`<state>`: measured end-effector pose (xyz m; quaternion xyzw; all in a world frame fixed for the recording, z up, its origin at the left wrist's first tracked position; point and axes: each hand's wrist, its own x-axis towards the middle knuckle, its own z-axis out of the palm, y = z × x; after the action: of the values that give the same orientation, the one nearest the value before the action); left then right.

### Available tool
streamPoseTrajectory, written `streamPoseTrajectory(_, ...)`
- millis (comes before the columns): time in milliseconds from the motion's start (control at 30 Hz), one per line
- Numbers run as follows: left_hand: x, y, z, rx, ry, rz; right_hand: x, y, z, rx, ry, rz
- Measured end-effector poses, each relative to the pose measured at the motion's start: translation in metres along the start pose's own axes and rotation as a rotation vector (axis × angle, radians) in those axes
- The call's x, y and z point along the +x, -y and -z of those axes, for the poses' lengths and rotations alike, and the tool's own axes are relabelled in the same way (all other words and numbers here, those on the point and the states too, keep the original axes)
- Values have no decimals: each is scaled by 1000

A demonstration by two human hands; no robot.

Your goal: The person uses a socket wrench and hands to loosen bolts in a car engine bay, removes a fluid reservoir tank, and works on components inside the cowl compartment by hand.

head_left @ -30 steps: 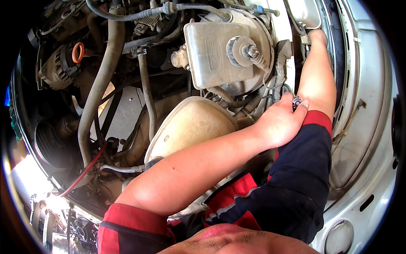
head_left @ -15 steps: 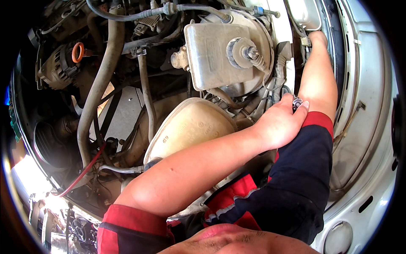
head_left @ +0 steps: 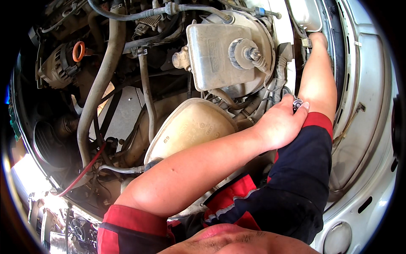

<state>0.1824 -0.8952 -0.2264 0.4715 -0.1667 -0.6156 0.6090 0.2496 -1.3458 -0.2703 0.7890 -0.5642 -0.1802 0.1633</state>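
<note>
My left hand (head_left: 282,123) is closed around a metal tool with a round, dark-and-silver end (head_left: 297,104); the rest of the tool is hidden in the fist. This hand lies against the inner side of my right forearm, just above its red cuff. My right arm reaches up along the fender side, and my right hand (head_left: 319,39) goes in under a whitish plastic container (head_left: 308,16), its fingers out of sight. Beside that wrist is a small cable connector (head_left: 306,42). To the left of my hands sits a translucent fluid reservoir (head_left: 220,57) with a round cap (head_left: 244,53).
A yellowed plastic tank (head_left: 190,127) is below my left forearm. A thick hose (head_left: 103,80), an alternator (head_left: 59,70) and an orange ring handle (head_left: 78,51) stand at the left. The pale fender edge (head_left: 359,106) borders the right side.
</note>
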Motion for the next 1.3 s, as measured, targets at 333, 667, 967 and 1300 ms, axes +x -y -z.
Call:
streamPoseTrajectory(333, -1, -2, 0, -8, 7, -5, 18, -12, -9, -98, -30, 68)
streamPoseTrajectory(667, 6, 10, 6, 21, -51, 35, 25, 8, -50, -16, 28, 79)
streamPoseTrajectory(967, 4, 6, 2, 24, -20, 4, 38, -5, -41, -19, -56, 36)
streamPoseTrajectory(1300, -1, 0, 0, 4, 8, -31, 17, -12, -4, -78, 6, 60)
